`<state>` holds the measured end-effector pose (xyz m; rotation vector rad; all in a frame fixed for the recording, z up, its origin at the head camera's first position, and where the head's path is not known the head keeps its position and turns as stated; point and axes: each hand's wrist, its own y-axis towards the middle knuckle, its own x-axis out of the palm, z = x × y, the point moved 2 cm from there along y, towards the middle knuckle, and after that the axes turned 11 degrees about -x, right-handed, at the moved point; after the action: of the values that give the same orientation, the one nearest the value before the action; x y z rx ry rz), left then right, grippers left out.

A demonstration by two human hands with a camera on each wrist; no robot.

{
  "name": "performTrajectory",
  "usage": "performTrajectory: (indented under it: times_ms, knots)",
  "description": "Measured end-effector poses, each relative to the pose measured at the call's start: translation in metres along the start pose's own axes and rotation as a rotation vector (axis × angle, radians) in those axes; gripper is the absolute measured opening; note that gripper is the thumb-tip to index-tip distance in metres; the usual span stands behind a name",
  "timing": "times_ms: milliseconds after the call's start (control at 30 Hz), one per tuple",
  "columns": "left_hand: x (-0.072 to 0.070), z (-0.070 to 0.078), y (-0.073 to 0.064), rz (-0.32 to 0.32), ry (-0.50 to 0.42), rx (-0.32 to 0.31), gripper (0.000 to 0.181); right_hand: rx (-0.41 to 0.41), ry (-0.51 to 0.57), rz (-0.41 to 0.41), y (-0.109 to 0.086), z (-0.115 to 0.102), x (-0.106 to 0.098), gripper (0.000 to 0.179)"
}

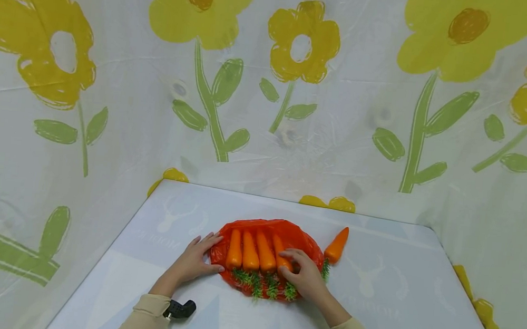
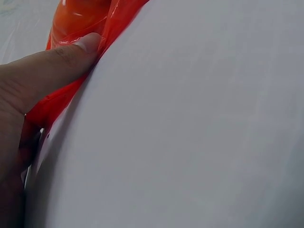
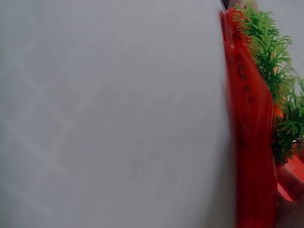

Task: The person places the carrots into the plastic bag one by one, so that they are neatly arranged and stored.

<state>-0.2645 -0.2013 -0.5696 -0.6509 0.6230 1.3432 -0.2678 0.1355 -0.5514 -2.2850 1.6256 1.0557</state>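
In the head view a red plastic bag (image 1: 301, 237) lies spread on the table, with several orange toy carrots (image 1: 251, 253) side by side on it. Their green leafy tops (image 1: 273, 287) point toward the person. My left hand (image 1: 193, 259) rests at the bag's left edge, fingers extended and thumb apart; in the left wrist view the thumb (image 2: 71, 57) touches the red film. With curled fingers and thumb my right hand (image 1: 306, 277) holds the rightmost carrot (image 1: 279, 246) of the row. Only a sliver of that hand shows in the right wrist view, behind the bag's edge (image 3: 254, 156).
Another toy carrot (image 1: 336, 245) lies on the table right of the bag, tip pointing away, its leaves partly beside the bag's rim. A white patterned table (image 1: 374, 297) carries everything. Behind it hangs a flower-printed curtain (image 1: 343, 124).
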Motion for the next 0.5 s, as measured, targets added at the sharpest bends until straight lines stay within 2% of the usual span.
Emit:
performTrajectory:
  times_ms: [267, 500]
  knots:
    - [0.0005, -0.0010, 0.0013, -0.009, -0.007, -0.006, 0.089, -0.027, -0.045, -0.027, 0.0004, -0.0017, 0.0005, 0.033]
    - [0.0002, -0.0012, 0.0012, -0.011, -0.017, -0.016, 0.089, -0.024, -0.083, -0.009, -0.0017, -0.0025, 0.0011, 0.034]
